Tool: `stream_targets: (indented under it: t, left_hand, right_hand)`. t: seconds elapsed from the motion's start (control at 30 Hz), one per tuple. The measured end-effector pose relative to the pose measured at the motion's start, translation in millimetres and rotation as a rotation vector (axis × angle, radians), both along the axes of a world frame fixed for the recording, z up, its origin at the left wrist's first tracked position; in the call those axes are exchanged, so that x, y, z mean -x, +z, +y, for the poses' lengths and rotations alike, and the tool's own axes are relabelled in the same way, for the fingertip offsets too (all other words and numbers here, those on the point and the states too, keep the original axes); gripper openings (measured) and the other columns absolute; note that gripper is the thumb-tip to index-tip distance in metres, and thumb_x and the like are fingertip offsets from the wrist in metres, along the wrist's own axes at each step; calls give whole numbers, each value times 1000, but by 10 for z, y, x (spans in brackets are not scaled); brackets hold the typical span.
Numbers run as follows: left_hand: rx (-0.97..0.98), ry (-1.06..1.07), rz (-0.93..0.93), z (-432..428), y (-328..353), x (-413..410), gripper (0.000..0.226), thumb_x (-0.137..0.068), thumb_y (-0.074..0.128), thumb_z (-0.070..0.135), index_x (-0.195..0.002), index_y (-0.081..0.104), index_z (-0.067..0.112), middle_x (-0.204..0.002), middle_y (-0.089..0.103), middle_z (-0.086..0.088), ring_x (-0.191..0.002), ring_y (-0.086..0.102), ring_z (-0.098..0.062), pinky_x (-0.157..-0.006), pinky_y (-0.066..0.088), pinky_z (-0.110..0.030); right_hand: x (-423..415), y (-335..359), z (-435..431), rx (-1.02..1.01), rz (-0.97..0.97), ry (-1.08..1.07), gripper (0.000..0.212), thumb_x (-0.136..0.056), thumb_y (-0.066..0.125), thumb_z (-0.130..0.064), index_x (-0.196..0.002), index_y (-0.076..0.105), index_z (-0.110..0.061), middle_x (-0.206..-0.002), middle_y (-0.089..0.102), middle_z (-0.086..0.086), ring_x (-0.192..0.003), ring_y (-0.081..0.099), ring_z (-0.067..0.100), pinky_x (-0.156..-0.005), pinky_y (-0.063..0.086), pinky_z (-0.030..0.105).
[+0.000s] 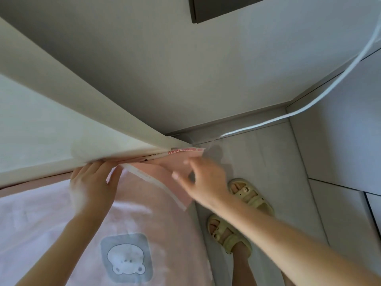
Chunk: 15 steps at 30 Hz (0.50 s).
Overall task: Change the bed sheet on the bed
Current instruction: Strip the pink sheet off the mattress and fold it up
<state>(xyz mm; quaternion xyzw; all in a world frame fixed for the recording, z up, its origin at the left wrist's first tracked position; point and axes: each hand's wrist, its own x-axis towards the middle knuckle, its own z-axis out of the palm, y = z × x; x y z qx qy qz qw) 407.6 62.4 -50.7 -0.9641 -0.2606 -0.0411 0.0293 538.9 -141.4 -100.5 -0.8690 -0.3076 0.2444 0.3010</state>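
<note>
Hands: left hand (pixel 92 182) pushed fingertips in under cream board (pixel 61 124), grip unclear through blur; right hand (pixel 206 178) hung open, fingers spread.
Sheet: pink bed sheet (pixel 51 223) lay at 7 o'clock; hem band (pixel 156 184) ran 10-to-4 o'clock.

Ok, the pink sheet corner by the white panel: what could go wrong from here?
1. The right hand is open beside the pink sheet corner, whose white edge band lies untucked: the corner may slip loose.
2. The left hand has its fingers at the narrow gap under the white panel: they could get pinched.
3. A white cable trails over the floor near the sandals: a possible trip.
</note>
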Motion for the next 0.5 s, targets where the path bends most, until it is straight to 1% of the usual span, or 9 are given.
stream_targets:
  t: [0.03,0.07,0.13,0.17,0.23,0.33,0.4,0.47,0.5]
  left_hand:
    - [-1,-3,-6,-9,-14,-8,30,-88,51,23,-74,70,5,-68,66,-13,-62,62,-35,-60,42,-39]
    - [3,-5,-9,-20,-25,-15,29,-87,53,22,-73,70,5,-67,66,-13,-61,62,-35,-60,41,-38]
    - [22,5,-7,-33,-26,-7,30,-87,52,23,-71,70,5,-66,66,-12,-60,61,-34,-61,39,-37]
    - [30,17,-5,-38,-17,1,32,-87,52,25,-71,71,5,-67,67,-12,-61,61,-34,-62,38,-37]
    - [55,27,4,-30,-6,24,34,-87,50,28,-72,71,6,-70,68,-12,-63,62,-35,-65,37,-37]
    - [93,14,27,-30,29,44,37,-88,49,33,-76,71,5,-74,69,-12,-66,63,-36,-67,39,-38]
    - [103,30,58,-23,57,78,38,-88,50,35,-78,71,4,-74,69,-13,-69,63,-37,-69,39,-39]
    - [109,81,92,38,71,141,34,-85,53,31,-81,71,3,-76,69,-17,-71,63,-40,-69,41,-42]
    - [105,111,108,109,58,205,32,-84,53,29,-83,71,2,-78,69,-19,-72,63,-42,-69,43,-44]
  right_hand:
    - [197,69,-33,39,28,79,68,-78,40,-71,-116,59,-18,-103,66,0,-91,61,21,-77,50,34]
    - [374,86,-44,98,22,129,76,-73,43,-75,-121,54,-18,-104,65,0,-91,60,22,-79,51,35]
    - [632,20,18,180,-38,104,77,-67,56,-72,-118,54,-14,-97,65,1,-83,61,23,-76,52,36]
    - [714,-23,80,197,-52,63,74,-65,61,-68,-114,55,-13,-92,65,1,-79,61,24,-75,52,37]
    - [804,-79,179,160,-63,-8,63,-65,66,-58,-108,59,-13,-84,65,1,-74,60,24,-77,51,38]
    - [906,-60,222,97,-182,-49,41,-71,64,-44,-100,65,-16,-75,64,-2,-68,58,22,-78,49,35]
    - [873,-41,239,116,-222,-44,28,-69,67,-35,-91,67,-18,-71,62,-3,-65,57,21,-71,47,32]
    - [800,-55,290,173,-202,-24,21,-59,76,-27,-75,66,-19,-65,60,-4,-61,56,20,-62,43,28]
    - [766,-65,299,195,-185,-5,21,-52,80,-22,-67,65,-20,-61,59,-4,-59,56,19,-59,42,27]
